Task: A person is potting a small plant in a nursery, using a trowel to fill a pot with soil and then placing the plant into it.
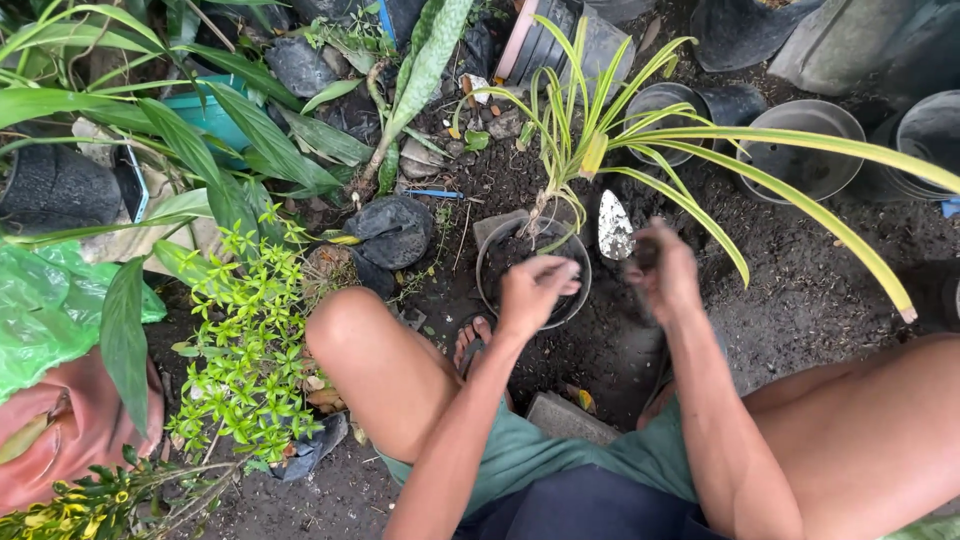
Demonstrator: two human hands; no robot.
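Where the hands meet: over a small black pot (497,262) on dark, crumbly soil (800,290), between the squatting person's knees.
Left hand (533,292): fingers curled loosely and bunched downward over the pot's mouth; the grip is part closed, and whether it has hold of soil or of the plant's base cannot be told.
Right hand (665,275): blurred, the grip closed round the dark handle of a trowel (614,226); the handle is mostly hidden in the fist.
Trowel: pointed, leaf-shaped metal blade, pale grey and mottled with dirt, tip up, just right of the pot.
Pot: round, thin plastic wall, dark fill inside; its near rim is covered by the left hand.
Plant (600,140): long, narrow, arching leaves, green with yellow-cream edges, rising from the pot's far side; one leaf runs far right across the ground, its tip brown.
Foot (472,340): bare toes on a sandal, partly hidden behind the left forearm.
Clothing: green shorts (530,455), soft cloth, cut off by the lower edge.
Around, right: empty black pots (805,150), round and smooth, some cut off by the frame.
Around, left: a small-leaved bright green shrub (250,350) just beside the left knee, broad strap leaves above it, a crumpled green plastic bag (40,310), a teal pot (215,115) half hidden by leaves.
Near the pot: a crumpled black grow bag (395,230), and a flat grey stone (565,418) below the forearms.
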